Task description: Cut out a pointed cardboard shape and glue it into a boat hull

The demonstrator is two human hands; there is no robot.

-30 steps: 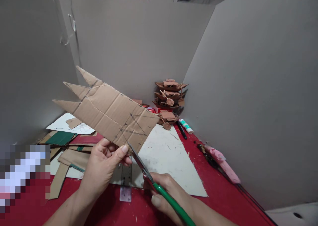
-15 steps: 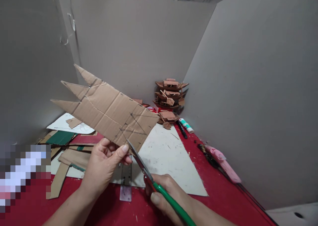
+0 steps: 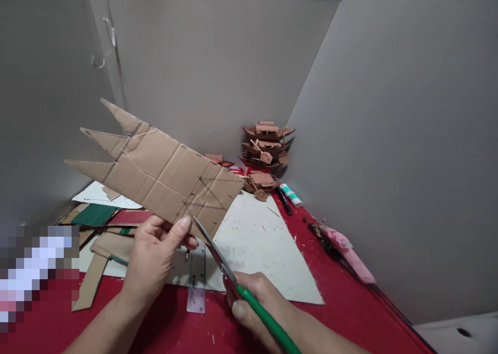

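A tan piece of cardboard (image 3: pixel 159 167) is held up tilted over the table, with three pointed strips at its upper left end and pencilled lines near its right end. My left hand (image 3: pixel 155 250) pinches its lower edge, thumb on the front face. Green-handled scissors (image 3: pixel 233 278) are in my right hand (image 3: pixel 260 302), their blades on the cardboard's lower right edge close to my left thumb. One blade lies across the front face; the other is mostly hidden behind the board. Below the hands a clear ruler (image 3: pixel 196 286) lies on the table.
White paper (image 3: pixel 264 245) covers part of the red table (image 3: pixel 167 328). Cardboard scraps (image 3: pixel 93 255) lie at left. Stacked model boats (image 3: pixel 266 151) stand at the back. A white-and-green tube (image 3: pixel 291 194) and a pink glue gun (image 3: pixel 348 250) lie along the right wall.
The cardboard, both hands and the scissors have shifted slightly left in view. My left thumb has moved a little up the board. Both grips are kept.
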